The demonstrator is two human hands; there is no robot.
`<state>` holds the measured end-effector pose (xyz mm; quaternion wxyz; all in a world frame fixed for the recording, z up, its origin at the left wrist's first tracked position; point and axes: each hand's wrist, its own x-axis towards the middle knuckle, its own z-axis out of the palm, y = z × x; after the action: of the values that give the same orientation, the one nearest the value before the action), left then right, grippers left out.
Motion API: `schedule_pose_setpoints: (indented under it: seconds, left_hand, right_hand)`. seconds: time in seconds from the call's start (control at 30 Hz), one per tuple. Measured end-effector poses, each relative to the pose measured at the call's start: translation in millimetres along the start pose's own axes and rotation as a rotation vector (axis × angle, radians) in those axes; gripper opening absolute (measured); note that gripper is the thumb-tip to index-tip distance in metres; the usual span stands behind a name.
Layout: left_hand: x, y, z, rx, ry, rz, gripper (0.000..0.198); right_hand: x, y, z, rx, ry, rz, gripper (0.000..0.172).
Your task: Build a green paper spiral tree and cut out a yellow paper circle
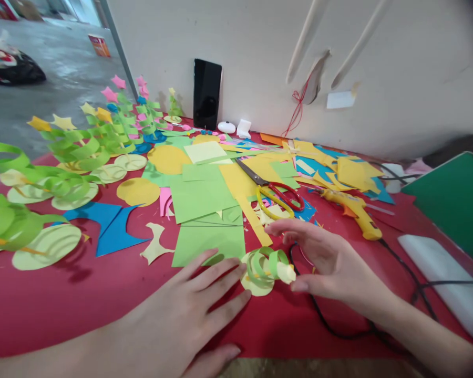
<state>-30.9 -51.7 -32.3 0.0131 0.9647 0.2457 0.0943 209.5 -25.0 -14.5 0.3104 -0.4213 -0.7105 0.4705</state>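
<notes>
A small green paper spiral on a pale yellow paper disc (265, 269) lies on the red table cover (82, 299) between my hands. My left hand (193, 315) rests flat on the cover, fingers stretched toward the disc and touching its left edge. My right hand (327, 260) hovers just right of the spiral, fingers spread and slightly curled, thumb tip close to the spiral's pale end. Neither hand holds anything.
Green paper sheets (205, 210) lie behind the spiral. Scissors (276, 194) with red and yellow handles and a yellow glue gun (355, 212) with a black cord sit further back. Finished paper spiral trees (71, 157) fill the left. A phone (207, 94) leans on the wall.
</notes>
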Motion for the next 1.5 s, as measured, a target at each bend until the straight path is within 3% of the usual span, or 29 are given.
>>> schedule_pose_setpoints:
  seconds: [0.07, 0.17, 0.33, 0.47, 0.57, 0.8, 1.0, 1.2, 1.37, 1.5]
  left_hand:
    - [0.1, -0.2, 0.6, -0.005, 0.005, -0.003, 0.036]
    - [-1.8, 0.0, 2.1, -0.010, 0.030, -0.003, 0.036]
    - [-5.5, 2.1, 5.8, -0.012, 0.055, -0.006, 0.036]
    - [-4.4, 2.8, 6.2, -0.023, 0.061, -0.009, 0.036]
    - [-2.7, 2.8, 6.0, -0.031, 0.064, -0.012, 0.035]
    - [-3.3, 2.7, 8.3, -0.053, 0.073, -0.022, 0.036]
    - [-4.0, 2.5, 9.5, -0.057, 0.092, -0.017, 0.035]
    - [-3.4, 2.7, 8.8, -0.087, 0.072, -0.020, 0.036]
    - [-4.7, 3.4, 9.3, -0.062, 0.082, -0.013, 0.036]
    - [-4.5, 3.3, 10.3, -0.046, 0.084, -0.017, 0.035]
  right_hand:
    - [-10.4, 4.2, -0.7, -0.095, 0.087, 0.017, 0.051]
    - [-31.4, 7.1, 5.1, -0.354, 0.218, -0.050, 0.013]
    - [-56.0, 5.4, 24.2, -0.825, 0.003, -0.265, 0.027]
    - [-53.8, 4.4, 35.4, -1.042, -0.081, -0.285, 0.037]
    - [-50.1, 6.0, 39.4, -1.090, -0.096, -0.259, 0.041]
    - [-52.9, 10.4, 40.8, -1.177, 0.095, -0.187, 0.042]
    - [-49.9, 9.3, 41.5, -1.073, -0.055, -0.195, 0.039]
    - [-43.4, 9.9, 42.1, -1.152, 0.084, -0.090, 0.040]
    - [-37.2, 2.5, 45.6, -1.081, 0.107, -0.194, 0.052]
    - [-33.0, 1.3, 48.8, -1.070, 0.077, -0.162, 0.056]
